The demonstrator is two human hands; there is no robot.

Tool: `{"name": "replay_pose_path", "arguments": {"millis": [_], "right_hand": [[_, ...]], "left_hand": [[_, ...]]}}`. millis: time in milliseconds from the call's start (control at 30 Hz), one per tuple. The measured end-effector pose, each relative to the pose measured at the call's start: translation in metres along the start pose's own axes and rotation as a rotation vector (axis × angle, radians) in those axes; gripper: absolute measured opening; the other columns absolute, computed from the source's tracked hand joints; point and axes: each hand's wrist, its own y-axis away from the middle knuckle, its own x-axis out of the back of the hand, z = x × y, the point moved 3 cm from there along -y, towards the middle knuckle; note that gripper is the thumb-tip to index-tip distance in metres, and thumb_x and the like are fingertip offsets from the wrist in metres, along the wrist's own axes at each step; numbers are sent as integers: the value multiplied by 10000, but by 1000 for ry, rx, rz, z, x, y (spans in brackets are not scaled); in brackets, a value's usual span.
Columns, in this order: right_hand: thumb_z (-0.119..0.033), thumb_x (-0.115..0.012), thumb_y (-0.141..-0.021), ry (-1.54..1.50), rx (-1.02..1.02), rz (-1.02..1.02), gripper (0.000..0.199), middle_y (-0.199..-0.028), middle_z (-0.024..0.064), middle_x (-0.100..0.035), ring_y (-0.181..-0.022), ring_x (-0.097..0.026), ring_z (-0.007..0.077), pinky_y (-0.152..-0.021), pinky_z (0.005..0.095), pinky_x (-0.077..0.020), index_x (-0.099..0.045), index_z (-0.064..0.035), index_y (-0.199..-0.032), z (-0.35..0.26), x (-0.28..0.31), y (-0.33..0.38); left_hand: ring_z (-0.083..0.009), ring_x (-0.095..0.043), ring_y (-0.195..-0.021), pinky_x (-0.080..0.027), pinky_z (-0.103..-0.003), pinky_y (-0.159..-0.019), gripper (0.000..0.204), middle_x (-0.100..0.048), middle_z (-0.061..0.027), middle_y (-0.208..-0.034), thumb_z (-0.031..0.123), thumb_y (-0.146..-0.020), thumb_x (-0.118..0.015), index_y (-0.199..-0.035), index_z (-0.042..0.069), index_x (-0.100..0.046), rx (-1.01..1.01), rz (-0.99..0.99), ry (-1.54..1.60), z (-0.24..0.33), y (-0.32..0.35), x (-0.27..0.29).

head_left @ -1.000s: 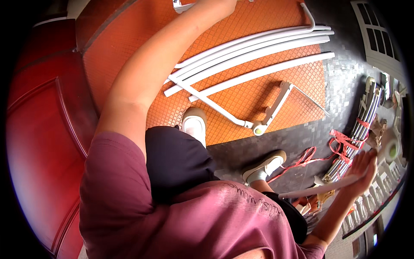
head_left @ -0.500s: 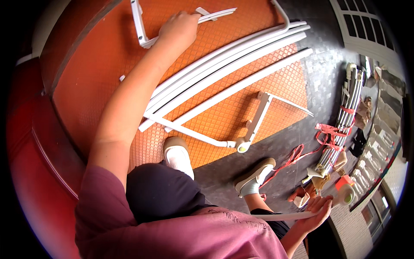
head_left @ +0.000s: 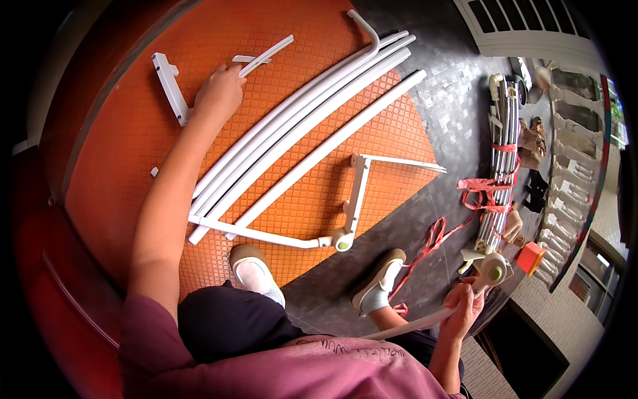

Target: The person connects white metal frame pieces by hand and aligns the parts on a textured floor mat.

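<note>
My left hand (head_left: 221, 95) is closed around a slim white metal bar (head_left: 271, 53), whose far end sticks out beyond my fingers, over the orange mat. Beside it is a white bracket with bolt holes (head_left: 171, 90), partly hidden by my hand. My right hand (head_left: 463, 307) grips a white tube (head_left: 417, 323) just below its round joint (head_left: 493, 272) with a green button. Between my hands, several long white tubes (head_left: 299, 120) lie side by side on the mat. Nearer to me rests a folding white frame (head_left: 286, 240) with a similar green-buttoned joint (head_left: 342, 240).
An orange textured mat (head_left: 392, 133) covers part of the dark floor (head_left: 442, 86). A bundle of metal poles (head_left: 502, 166) with red ties (head_left: 488, 193) lies to the right, near a shelf of clear containers (head_left: 565, 206). Red furniture (head_left: 60, 292) borders my left. My shoes (head_left: 256, 271) are close to the frame.
The view has turned, shifting the scene leftward. My right hand has raised the tube and its joint slightly. My left hand still holds the bar.
</note>
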Motion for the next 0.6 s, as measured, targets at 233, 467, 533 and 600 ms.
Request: {"name": "replay_pose_path", "arguments": {"millis": [233,467,533,600], "right_hand": [[-193,-609,-868,58,-14,-34,207,-560,-3,-462,-454,-416,65,-442,203,-308,-524,-16,-936,2,1,0],[-214,-636,-862,157,19,-115,242,-568,3,-483,-459,-448,76,-462,199,-351,-537,-8,-944,4,-1,4],[-207,-614,-878,177,12,-124,234,-573,1,-479,-487,-449,65,-476,187,-337,-536,-2,-958,11,4,4],[-202,-607,-881,151,1,-102,234,-573,3,-481,-493,-439,63,-485,184,-314,-527,1,-965,18,10,7]], "left_hand": [[-372,-563,-992,-474,-454,-825,303,-566,-221,-1050,200,-865,-581,-1068,-23,-550,-40,53,-30,-3,4,5],[-353,-564,-967,-479,-418,-816,357,-568,-192,-1033,197,-773,-701,-1017,-5,-535,-48,203,-191,-2,34,69],[-332,-582,-903,-484,-414,-773,252,-590,-155,-953,204,-795,-676,-924,21,-560,-63,237,-189,-11,47,75],[-320,-593,-836,-486,-412,-720,187,-597,-125,-871,217,-824,-637,-842,40,-579,-175,255,-85,-8,58,74]]}}
